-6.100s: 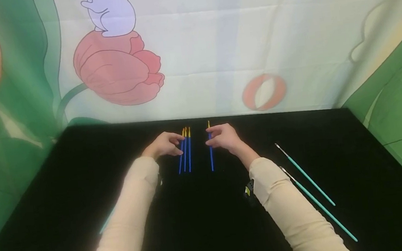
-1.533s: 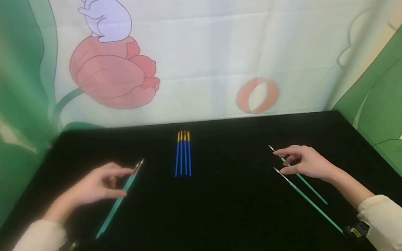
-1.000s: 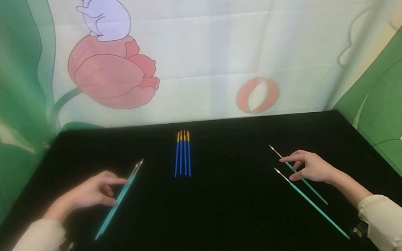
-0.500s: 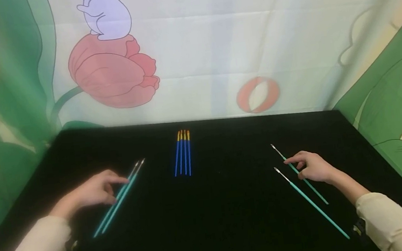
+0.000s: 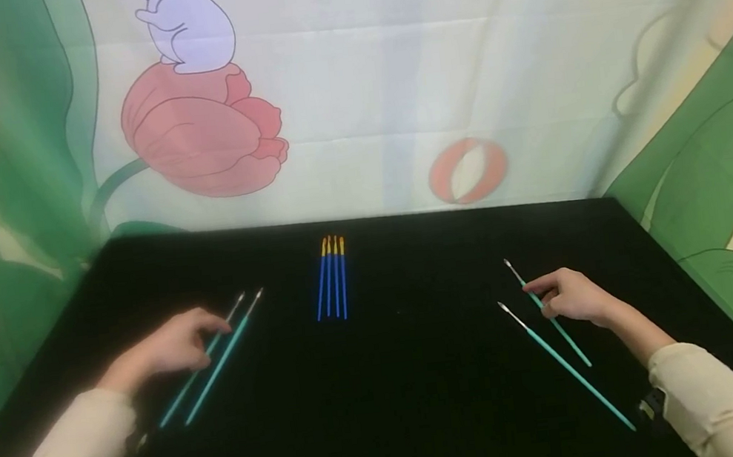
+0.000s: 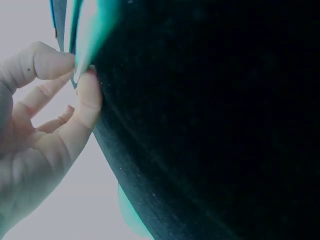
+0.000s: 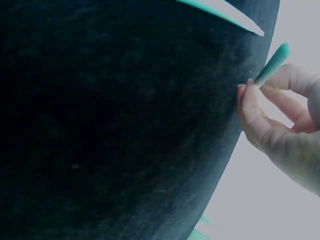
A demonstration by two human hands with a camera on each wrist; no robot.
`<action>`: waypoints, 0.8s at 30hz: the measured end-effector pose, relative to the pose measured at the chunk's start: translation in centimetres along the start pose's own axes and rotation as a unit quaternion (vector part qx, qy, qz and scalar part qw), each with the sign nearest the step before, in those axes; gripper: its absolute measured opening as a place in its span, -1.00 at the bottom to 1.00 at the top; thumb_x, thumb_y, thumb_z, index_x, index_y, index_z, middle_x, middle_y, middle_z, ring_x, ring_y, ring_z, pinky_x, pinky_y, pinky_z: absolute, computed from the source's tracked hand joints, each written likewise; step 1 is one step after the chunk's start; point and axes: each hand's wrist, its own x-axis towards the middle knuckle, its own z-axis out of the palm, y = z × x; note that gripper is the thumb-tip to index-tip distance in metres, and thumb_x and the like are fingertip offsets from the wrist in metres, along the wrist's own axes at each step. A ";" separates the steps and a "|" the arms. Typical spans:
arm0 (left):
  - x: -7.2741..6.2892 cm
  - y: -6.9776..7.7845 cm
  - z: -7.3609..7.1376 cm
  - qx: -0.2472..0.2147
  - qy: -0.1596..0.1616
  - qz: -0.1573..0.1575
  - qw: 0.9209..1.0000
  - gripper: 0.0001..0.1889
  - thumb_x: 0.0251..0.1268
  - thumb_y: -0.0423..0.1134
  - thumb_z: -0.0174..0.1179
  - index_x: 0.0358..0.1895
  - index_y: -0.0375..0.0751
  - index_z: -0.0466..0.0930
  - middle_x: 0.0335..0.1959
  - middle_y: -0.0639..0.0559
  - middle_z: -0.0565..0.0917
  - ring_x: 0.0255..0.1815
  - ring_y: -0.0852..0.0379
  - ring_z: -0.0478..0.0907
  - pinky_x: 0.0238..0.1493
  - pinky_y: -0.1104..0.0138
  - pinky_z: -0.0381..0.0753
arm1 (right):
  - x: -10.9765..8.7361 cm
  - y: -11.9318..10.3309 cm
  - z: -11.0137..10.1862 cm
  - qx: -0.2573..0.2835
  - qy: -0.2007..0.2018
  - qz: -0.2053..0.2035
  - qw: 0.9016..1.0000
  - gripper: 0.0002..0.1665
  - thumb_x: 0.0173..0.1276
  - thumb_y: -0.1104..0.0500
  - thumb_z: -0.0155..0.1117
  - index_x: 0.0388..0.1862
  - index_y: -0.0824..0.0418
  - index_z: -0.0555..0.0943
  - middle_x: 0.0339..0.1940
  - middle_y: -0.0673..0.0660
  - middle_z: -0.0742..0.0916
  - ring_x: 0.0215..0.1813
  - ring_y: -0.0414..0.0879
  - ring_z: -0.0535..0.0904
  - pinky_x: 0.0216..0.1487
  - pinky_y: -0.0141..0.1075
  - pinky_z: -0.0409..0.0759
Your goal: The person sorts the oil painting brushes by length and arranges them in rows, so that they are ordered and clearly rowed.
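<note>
On the left, my left hand point(image 5: 180, 342) pinches a teal paintbrush point(image 5: 176, 406) between thumb and fingertips; the brush's middle is hidden by the hand. A second teal brush point(image 5: 224, 358) lies just right of it, slanting the same way. In the left wrist view the thumb and a finger point(image 6: 89, 95) meet at a blurred pale-and-teal shaft. My right hand point(image 5: 575, 298) pinches another teal paintbrush point(image 5: 573, 343), whose teal end point(image 7: 276, 62) sticks out past the fingers in the right wrist view. Nearer me lies one more teal brush point(image 5: 569, 369), untouched.
Several blue paintbrushes point(image 5: 334, 284) with yellow ferrules lie side by side at the table's back middle, bristles away from me. The black table point(image 5: 391, 397) ends at a printed curtain point(image 5: 337, 75) behind, with green printed cloth at both sides.
Earlier my hands were at the blue brushes, where one lay apart; these now lie together. Since half a second ago, the left hand's brush shifted left and the right hand's brush tip shifted right.
</note>
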 end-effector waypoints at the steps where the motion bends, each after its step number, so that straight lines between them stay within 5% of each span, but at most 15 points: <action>1: 0.0 0.1 -0.1 -0.001 -0.004 -0.004 1.000 -0.44 -0.16 -0.42 0.25 0.08 -0.26 0.44 0.01 -0.29 0.39 -0.42 0.08 0.45 -0.44 0.28 0.53 | -0.1 0.0 -0.2 0.003 0.000 0.004 1.000 -0.45 -0.01 0.44 0.13 0.06 0.50 0.46 -0.23 0.30 0.61 -0.33 -0.03 0.46 -0.38 -0.28 0.46; 4: 0.0 0.4 -0.3 0.002 -0.017 -0.015 1.000 -0.43 -0.17 -0.42 0.24 0.10 -0.27 0.43 0.03 -0.34 0.40 -0.29 0.00 0.49 -0.36 0.23 0.57 | -0.3 -0.1 -0.4 0.011 0.002 0.009 1.000 -0.46 0.00 0.42 0.15 0.06 0.50 0.46 -0.10 0.36 0.59 -0.21 0.01 0.47 -0.30 -0.26 0.51; 9: -0.2 0.5 -0.5 -0.022 -0.032 -0.025 0.999 -0.40 -0.17 -0.45 0.22 0.12 -0.32 0.40 -0.05 -0.32 0.43 -0.37 0.05 0.52 -0.38 0.24 0.59 | -0.8 0.2 -0.5 0.056 0.005 -0.006 0.998 -0.45 0.07 0.41 0.15 0.11 0.51 0.42 -0.02 0.42 0.56 -0.19 0.00 0.55 -0.21 -0.22 0.57; 24: -1.4 0.7 -0.6 -0.095 0.022 0.032 0.995 -0.35 -0.10 -0.43 0.21 0.21 -0.27 0.30 -0.01 -0.27 0.41 -0.33 0.01 0.50 -0.33 0.21 0.57 | -2.3 -1.3 -0.1 0.151 -0.002 -0.033 0.988 -0.38 0.13 0.41 0.23 0.18 0.57 0.31 -0.11 0.42 0.59 -0.22 -0.09 0.59 -0.18 -0.33 0.60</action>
